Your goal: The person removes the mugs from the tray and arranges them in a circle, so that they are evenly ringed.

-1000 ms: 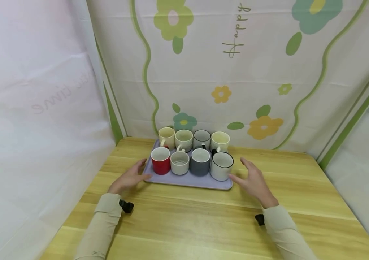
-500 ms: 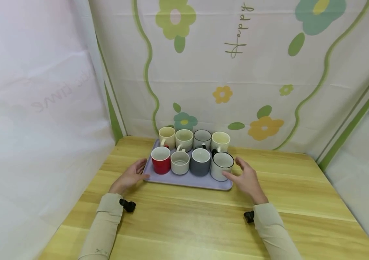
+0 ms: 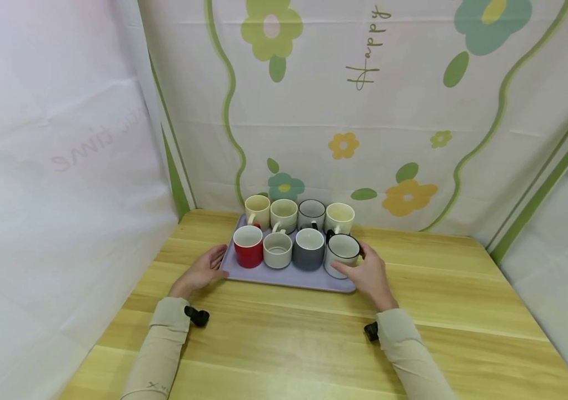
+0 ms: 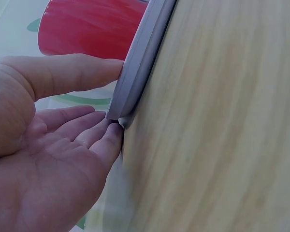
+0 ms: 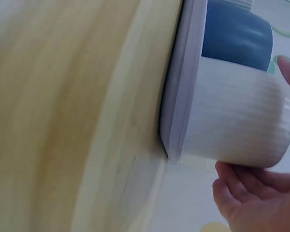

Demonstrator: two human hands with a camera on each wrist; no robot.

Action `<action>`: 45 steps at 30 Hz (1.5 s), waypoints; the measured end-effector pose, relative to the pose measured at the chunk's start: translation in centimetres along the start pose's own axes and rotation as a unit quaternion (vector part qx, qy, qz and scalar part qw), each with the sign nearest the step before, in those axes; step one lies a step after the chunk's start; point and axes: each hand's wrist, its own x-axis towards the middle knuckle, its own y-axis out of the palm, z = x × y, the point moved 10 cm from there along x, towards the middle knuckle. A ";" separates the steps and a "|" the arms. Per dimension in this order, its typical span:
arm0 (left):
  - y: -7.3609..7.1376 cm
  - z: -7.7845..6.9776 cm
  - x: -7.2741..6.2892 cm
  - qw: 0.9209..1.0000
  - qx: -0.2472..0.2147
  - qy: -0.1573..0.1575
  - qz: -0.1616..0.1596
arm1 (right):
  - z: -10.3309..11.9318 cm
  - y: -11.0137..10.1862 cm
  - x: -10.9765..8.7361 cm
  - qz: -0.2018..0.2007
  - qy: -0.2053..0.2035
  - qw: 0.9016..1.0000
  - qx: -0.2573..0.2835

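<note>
A lilac tray (image 3: 284, 279) lies on the table with several mugs in two rows. My left hand (image 3: 200, 273) is at its left edge, the thumb against the rim and the fingertips at the lower edge in the left wrist view. The red mug (image 3: 248, 254) stands just inside that edge. At the right end, my right hand (image 3: 371, 276) holds the white mug with a black rim (image 3: 334, 255), thumb across its front and fingers along its right side. In the right wrist view this mug (image 5: 237, 113) stands upright on the tray, beside the dark grey-blue mug (image 5: 237, 36).
A small pale mug (image 3: 277, 254) and the dark grey mug (image 3: 308, 257) complete the front row. Behind them stand a cream mug (image 3: 257, 206), several other pale mugs and a pale yellow mug (image 3: 340, 216). A flowered cloth (image 3: 314, 111) hangs behind the wooden table (image 3: 284, 344).
My right hand has moved left from beside the tray to the black-rimmed white mug and closed in round it. The left hand stays at the tray's left edge. Tray and mugs keep their places.
</note>
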 end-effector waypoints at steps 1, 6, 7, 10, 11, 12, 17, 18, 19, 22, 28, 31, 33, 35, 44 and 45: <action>0.0 0.1 0.0 1.000 -0.001 -0.002 -0.002 | 0.1 0.0 0.0 -0.009 0.001 1.000 -0.003; -0.2 0.3 -0.1 1.000 0.003 -0.008 -0.002 | 0.5 0.2 0.1 -0.040 0.012 0.999 -0.024; -0.2 0.4 -0.1 1.000 0.002 -0.010 -0.004 | 0.5 0.2 0.1 -0.043 0.015 0.999 -0.027; -0.2 0.4 -0.1 1.000 0.002 -0.011 -0.002 | 0.5 0.2 0.2 -0.052 0.023 0.998 -0.037; -0.2 0.4 -0.1 1.000 0.002 -0.012 -0.002 | 0.5 0.2 0.3 -0.056 0.024 0.997 -0.037; -0.2 0.4 -0.1 1.000 0.002 -0.011 -0.002 | 0.6 0.1 0.3 -0.059 0.024 0.997 -0.039; -0.2 0.4 0.1 1.000 -0.002 -0.011 -0.003 | 0.9 -0.3 0.5 -0.075 0.022 0.996 -0.045; -0.2 0.5 0.1 1.000 -0.003 -0.011 -0.003 | 1.0 -0.3 0.5 -0.075 0.023 0.996 -0.046; -0.2 0.5 0.2 1.000 -0.004 -0.012 -0.004 | 1.0 -0.4 0.6 -0.074 0.023 0.996 -0.046; -0.2 0.6 0.2 1.000 -0.004 -0.012 0.000 | 1.1 -0.5 0.5 -0.068 0.027 0.996 -0.046; -0.2 0.8 0.2 1.000 -0.006 -0.019 0.000 | 1.8 -1.2 0.6 -0.047 0.028 0.998 -0.042; -0.2 0.7 0.1 1.000 -0.012 -0.015 0.002 | 2.6 -2.1 0.6 -0.037 0.021 0.998 -0.042; -0.3 0.6 0.1 1.000 -0.016 -0.013 0.001 | 3.2 -2.9 0.6 -0.036 0.011 0.998 -0.044; -0.3 0.5 0.0 1.000 -0.017 -0.012 0.001 | 3.7 -3.9 0.6 -0.036 0.001 0.998 -0.050; -0.2 0.6 0.1 1.000 -0.007 -0.014 0.001 | 3.1 -9.0 1.3 -0.055 -0.011 0.995 -0.086; -0.2 0.6 0.2 1.000 -0.007 -0.013 0.002 | 2.8 -9.6 1.4 -0.056 -0.011 0.994 -0.089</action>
